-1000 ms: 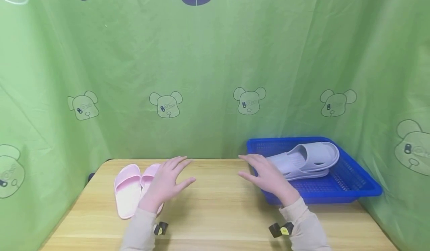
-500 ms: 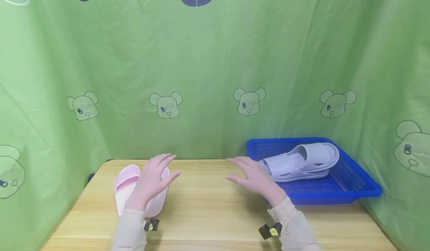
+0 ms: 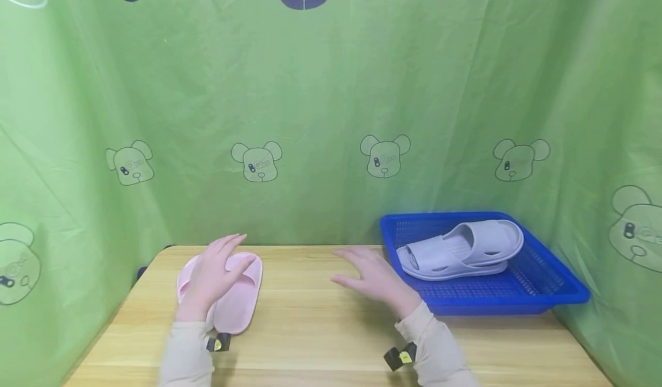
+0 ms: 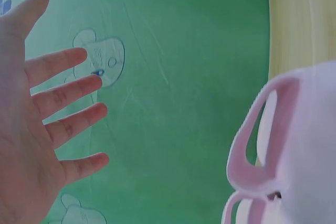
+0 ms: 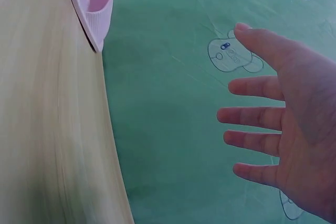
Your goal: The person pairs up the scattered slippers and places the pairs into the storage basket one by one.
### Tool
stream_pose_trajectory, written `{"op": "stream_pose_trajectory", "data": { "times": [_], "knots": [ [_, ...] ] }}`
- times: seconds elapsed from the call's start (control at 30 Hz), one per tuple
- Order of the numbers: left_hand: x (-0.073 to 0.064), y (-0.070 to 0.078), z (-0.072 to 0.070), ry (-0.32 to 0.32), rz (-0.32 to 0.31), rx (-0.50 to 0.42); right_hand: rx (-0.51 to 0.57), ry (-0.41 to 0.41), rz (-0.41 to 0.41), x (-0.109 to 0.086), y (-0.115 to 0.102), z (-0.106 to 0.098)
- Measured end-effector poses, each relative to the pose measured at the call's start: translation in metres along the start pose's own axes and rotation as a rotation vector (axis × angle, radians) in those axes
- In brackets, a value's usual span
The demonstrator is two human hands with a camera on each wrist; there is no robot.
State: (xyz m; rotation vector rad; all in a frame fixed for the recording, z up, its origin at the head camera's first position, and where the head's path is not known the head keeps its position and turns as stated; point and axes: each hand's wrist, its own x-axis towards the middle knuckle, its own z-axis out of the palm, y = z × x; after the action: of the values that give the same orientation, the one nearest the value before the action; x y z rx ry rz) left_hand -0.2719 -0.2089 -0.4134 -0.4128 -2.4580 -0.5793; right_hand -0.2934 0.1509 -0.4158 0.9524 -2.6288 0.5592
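Note:
A pair of pink slippers [image 3: 240, 303] lies side by side at the left of the table. My left hand [image 3: 211, 276] hovers over them with fingers spread, covering much of the left slipper in the head view. In the left wrist view the slippers [image 4: 310, 129] show at the right, apart from the hand [image 4: 31, 114]. Over the middle of the table, my right hand [image 3: 376, 280] is held with its fingers extended and nothing in it. To its right, grey slippers [image 3: 460, 249] lie partly stacked inside a blue plastic basket [image 3: 496, 307].
The wooden table [image 3: 310, 341] runs back to a green curtain [image 3: 320, 203] printed with bear heads, which also hangs at both sides. The basket takes up the table's back right corner. A small black device is worn at each wrist.
Both hands have moved to the left. The left hand now covers the left pink slipper instead of the right one, and the right hand has come away from the basket. The slippers have not moved.

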Motion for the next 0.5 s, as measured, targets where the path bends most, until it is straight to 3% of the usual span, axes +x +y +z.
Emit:
{"op": "stream_pose_trajectory", "data": {
  "times": [0.27, 0.5],
  "knots": [
    [-0.005, -0.014, -0.011, -0.031, -0.118, -0.030, 0.031, -0.062, 0.007, 0.009, -0.013, 0.012],
    [-0.009, -0.029, -0.013, -0.027, -0.167, -0.043, 0.053, -0.092, 0.003, 0.016, -0.022, 0.023]
  ]
}}
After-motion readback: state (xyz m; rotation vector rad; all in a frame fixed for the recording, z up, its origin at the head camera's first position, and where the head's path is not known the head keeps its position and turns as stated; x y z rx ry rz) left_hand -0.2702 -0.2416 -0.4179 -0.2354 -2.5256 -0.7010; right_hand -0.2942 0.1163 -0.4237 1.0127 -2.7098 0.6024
